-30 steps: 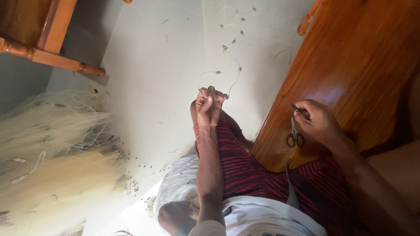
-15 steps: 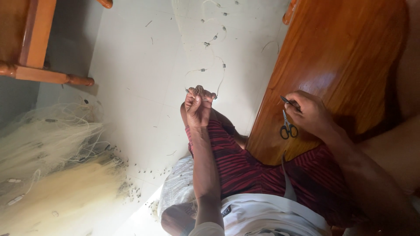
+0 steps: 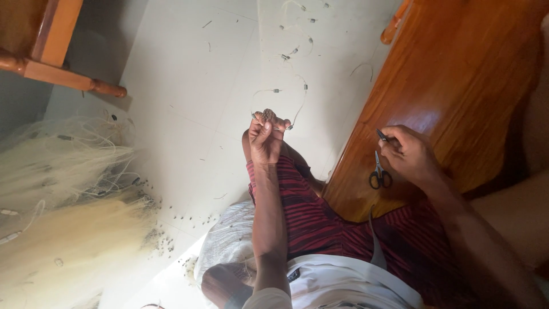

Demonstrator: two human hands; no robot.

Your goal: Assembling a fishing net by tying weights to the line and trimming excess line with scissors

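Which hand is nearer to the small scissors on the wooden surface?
The right hand is nearer: it sits directly above the scissors, almost touching them, on the wooden surface. The left hand is raised well off to the side, pinching thin line.

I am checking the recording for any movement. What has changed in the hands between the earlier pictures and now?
Little changed. The left hand stays raised over the knee, pinching the thin line with small weights. The right hand keeps its grip on a small dark tool beside the scissors, which hang by the wooden panel. Nothing was taken or released.
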